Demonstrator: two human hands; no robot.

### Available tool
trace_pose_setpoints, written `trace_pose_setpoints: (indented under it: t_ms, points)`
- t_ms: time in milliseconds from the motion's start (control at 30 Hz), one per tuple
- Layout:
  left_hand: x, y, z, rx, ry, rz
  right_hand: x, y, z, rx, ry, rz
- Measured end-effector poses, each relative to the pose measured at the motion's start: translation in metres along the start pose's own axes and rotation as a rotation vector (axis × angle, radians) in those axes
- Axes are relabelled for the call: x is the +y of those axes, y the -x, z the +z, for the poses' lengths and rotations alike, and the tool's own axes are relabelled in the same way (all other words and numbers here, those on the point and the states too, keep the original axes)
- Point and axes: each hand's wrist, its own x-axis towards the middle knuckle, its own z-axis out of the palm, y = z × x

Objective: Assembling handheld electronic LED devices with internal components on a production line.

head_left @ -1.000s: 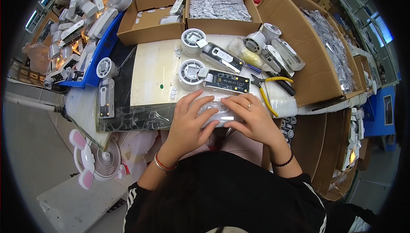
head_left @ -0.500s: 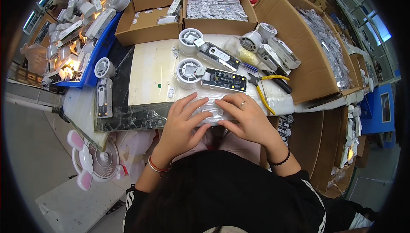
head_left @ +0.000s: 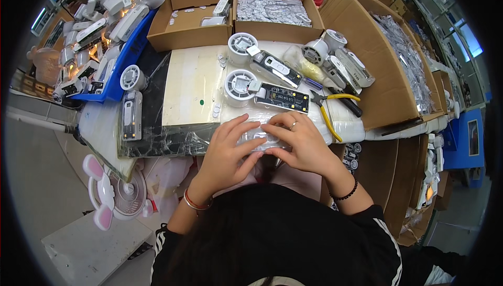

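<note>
At the near edge of the table, my left hand (head_left: pixel 229 148) and my right hand (head_left: pixel 301 142) face each other around a clear plastic piece (head_left: pixel 269 138). Their bent fingers and thumbs touch it, and its outline is partly hidden by them and blends into the wrapped table edge. Just beyond, a fan unit with an exposed dark circuit board (head_left: pixel 283 98) joins a white round fan head (head_left: pixel 240 86). Behind that lies a second fan unit (head_left: pixel 275 68) with its own round head (head_left: pixel 241 46). Yellow-handled pliers (head_left: pixel 328 109) rest right of my right hand.
Cardboard boxes (head_left: pixel 191 36) stand along the back, one filled with small pale parts (head_left: pixel 274 11). A tall carton (head_left: pixel 367 60) of clear parts flanks the right. On the left are a blue bin (head_left: pixel 116 80) heaped with fans and a separate handheld fan (head_left: pixel 131 114).
The whole view has shifted slightly, so the table contents appear a little right and higher. My hands stay around the clear plastic piece, with only small finger movements.
</note>
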Motion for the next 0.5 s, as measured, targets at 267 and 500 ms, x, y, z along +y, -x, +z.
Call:
trace_pose_setpoints:
  t_ms: [267, 500]
  points:
    - [-0.028, -0.008, -0.020, 0.390, -0.041, -0.485, -0.003, 0.004, 0.002, -0.022, 0.038, 0.065]
    - [-0.044, -0.005, -0.012, 0.294, -0.247, -0.351, 0.003, 0.013, 0.018, 0.219, -0.008, 0.012]
